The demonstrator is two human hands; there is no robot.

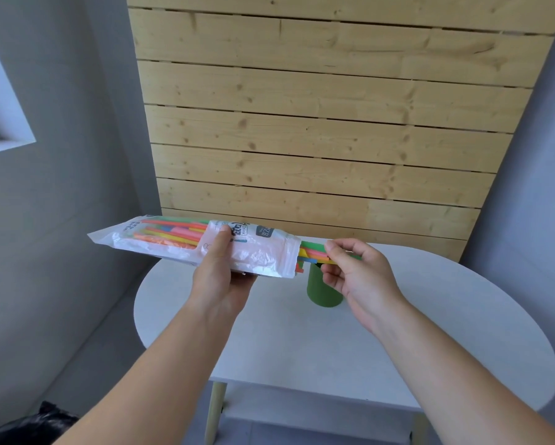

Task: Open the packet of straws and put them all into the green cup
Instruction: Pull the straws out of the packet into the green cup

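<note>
Left hand (220, 277) clasps the packet (199, 244) mid-length, level above the white table (398, 332). Right hand (350, 268) pinches the straws (311, 253) jutting from its open end, over the green cup (321, 290). Best drawn straight out, bundle kept together, then tipped down into the cup.

- Left hand (220, 274): grips the packet (192, 244) from beneath, thumb pressed on its printed top face; packet held level above the table (398, 332).
- Packet: clear and white plastic, open at the end nearest the right hand (355, 271).
- Straws (311, 253): orange, yellow, green, blue and pink; several ends stick out of the open mouth.
- Right hand: fingers pinched on the protruding straw ends.
- Green cup (321, 290): upright on the table, just below and behind the right hand, partly hidden by it.
- Behind both hands: wooden plank wall (318, 107).
</note>
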